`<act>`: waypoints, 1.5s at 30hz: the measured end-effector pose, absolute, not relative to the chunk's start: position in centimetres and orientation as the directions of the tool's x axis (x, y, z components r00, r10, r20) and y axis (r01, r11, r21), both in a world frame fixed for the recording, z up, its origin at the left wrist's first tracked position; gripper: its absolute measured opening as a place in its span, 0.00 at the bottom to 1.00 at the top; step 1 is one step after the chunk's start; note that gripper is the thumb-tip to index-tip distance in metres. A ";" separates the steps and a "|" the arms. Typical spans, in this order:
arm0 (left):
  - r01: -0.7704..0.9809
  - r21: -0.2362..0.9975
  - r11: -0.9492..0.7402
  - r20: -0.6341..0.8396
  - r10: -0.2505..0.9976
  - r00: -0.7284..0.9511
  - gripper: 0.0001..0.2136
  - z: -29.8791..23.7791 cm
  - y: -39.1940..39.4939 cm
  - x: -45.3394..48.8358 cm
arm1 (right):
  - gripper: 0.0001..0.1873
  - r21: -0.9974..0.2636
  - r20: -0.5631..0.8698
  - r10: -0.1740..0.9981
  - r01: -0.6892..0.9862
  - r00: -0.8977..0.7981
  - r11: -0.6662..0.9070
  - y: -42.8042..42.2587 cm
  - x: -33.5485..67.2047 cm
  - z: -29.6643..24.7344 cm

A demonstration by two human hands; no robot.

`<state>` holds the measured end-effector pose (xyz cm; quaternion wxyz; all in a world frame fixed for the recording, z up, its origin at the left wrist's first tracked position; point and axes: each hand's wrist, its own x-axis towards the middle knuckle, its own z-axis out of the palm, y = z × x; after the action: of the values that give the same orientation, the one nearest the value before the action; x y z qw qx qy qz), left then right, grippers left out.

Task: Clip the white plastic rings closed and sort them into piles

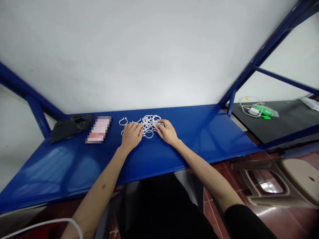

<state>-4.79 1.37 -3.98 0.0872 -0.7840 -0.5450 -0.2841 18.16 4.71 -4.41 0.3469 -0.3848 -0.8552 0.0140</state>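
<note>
A loose pile of white plastic open rings (149, 123), like shower curtain rings with small knobs at their ends, lies on the blue table. My left hand (132, 134) rests palm down at the pile's left side, fingers extended and covering some rings. From the right, my right hand (167, 131) reaches to the pile, its thumb and fingers apart and touching the nearest rings. One separate ring (123, 121) lies beyond my left hand. Whatever is beneath my fingers is hidden.
A blurred-out pink and white rectangle (99, 129) and a black plastic bag (72, 126) lie left on the blue table (199, 132). To the right, a black surface (259, 124) holds a white charger (254, 111) and green items in clear plastic (265, 111). A beige stool (294, 186) stands below.
</note>
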 end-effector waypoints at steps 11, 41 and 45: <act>0.889 0.092 -0.448 0.485 0.800 0.353 0.15 -4.5 1.4 -4.7 | 0.15 -0.516 0.618 0.735 0.561 -0.278 0.647 4.7 18.4 -4.2; 0.885 0.058 -0.463 0.556 0.751 0.356 0.11 -2.5 3.9 -1.5 | 0.15 -0.955 0.244 0.970 0.175 0.000 0.240 7.6 25.3 -3.3; 0.891 0.100 -0.444 0.532 0.781 0.329 0.23 -2.4 3.2 -1.7 | 0.15 -0.971 0.219 0.976 0.097 -0.013 0.219 6.8 24.4 -2.8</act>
<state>-1.73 3.17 -2.42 0.1052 -0.8083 -0.5169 -0.2615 24.38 6.85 -2.80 0.5264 -0.4650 -0.5767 0.4173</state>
